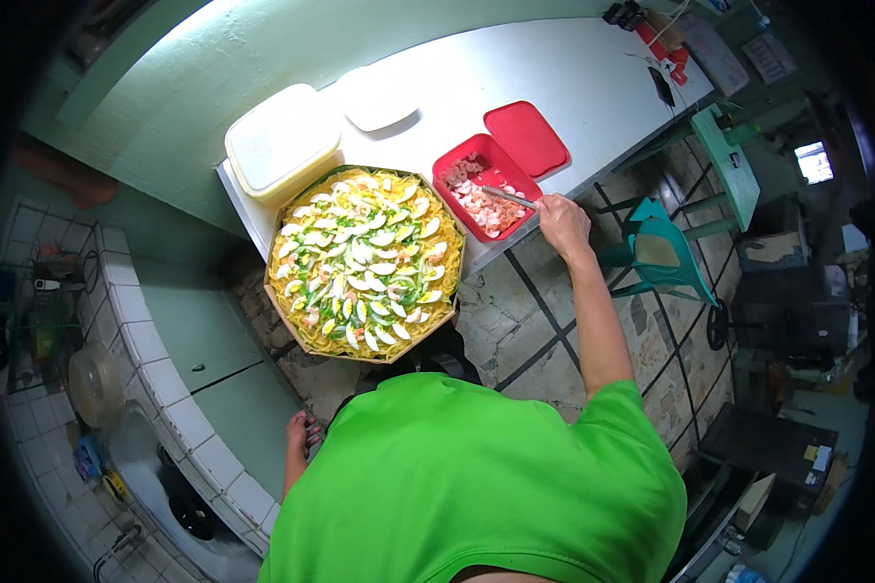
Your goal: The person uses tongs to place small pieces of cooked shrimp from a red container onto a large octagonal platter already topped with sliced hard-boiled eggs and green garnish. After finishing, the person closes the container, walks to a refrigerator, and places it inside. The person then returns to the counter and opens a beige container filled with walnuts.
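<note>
My right hand (564,225) is closed round the handle of a slim metal utensil (507,197). Its far end reaches into a red plastic tub (444,167) of pinkish peeled shrimp (486,206); the tip is not clear enough to tell its kind. Left of the tub, a large octagonal tray (280,316) holds yellow noodles (292,282) topped with egg wedges, green strips and some shrimp. Down by my left side hangs my left hand (304,434), fingers loosely curled and apart, with nothing seen in it.
The red lid (527,136) lies beside the tub on the white table (554,68). A lidded pale container (284,144) and a white lid-like piece (379,97) stand behind the tray. At left is a tiled sink counter (170,389); at right, a green plastic chair (666,253).
</note>
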Motion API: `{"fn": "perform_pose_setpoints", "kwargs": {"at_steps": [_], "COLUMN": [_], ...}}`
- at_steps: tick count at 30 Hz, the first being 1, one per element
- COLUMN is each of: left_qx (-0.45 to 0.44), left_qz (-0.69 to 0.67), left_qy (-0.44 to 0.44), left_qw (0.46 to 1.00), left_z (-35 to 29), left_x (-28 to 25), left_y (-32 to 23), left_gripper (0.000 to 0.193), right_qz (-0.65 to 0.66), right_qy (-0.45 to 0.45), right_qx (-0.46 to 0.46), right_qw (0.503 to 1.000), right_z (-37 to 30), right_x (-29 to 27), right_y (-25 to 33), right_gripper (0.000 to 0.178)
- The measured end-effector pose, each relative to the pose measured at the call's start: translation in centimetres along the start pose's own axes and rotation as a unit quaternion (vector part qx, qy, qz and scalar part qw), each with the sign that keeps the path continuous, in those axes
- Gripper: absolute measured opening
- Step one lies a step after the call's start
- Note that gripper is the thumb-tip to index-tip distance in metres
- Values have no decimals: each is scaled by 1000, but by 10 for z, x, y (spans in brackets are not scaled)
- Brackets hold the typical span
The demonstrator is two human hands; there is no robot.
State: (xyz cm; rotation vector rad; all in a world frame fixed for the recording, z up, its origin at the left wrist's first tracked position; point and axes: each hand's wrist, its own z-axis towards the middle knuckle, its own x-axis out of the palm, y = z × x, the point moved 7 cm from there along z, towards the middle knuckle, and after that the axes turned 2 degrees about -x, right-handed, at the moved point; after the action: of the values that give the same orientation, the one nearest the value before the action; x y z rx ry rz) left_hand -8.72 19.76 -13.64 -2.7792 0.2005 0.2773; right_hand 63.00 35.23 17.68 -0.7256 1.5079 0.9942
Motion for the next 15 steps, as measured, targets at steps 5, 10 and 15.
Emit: {"fn": "perform_pose_setpoints", "kwargs": {"at_steps": [5, 10, 15], "left_qx": [10, 1, 15], "left_qz": [6, 15, 26], "left_qy": [-6, -16, -10], "left_qw": [1000, 1000, 1000], "left_z": [-1, -5, -11], "left_x": [-7, -1, 1], "left_y": [2, 0, -7], "left_gripper": [37, 37, 38], "right_qz": [-29, -92, -122], "right_qy": [-14, -62, -95], "right_qx": [-57, -202, -227], "right_qw": [998, 973, 962], "right_z": [10, 16, 13], "right_x": [-6, 3, 5], "right_y": [12, 33, 30], "right_gripper": [21, 18, 13]}}
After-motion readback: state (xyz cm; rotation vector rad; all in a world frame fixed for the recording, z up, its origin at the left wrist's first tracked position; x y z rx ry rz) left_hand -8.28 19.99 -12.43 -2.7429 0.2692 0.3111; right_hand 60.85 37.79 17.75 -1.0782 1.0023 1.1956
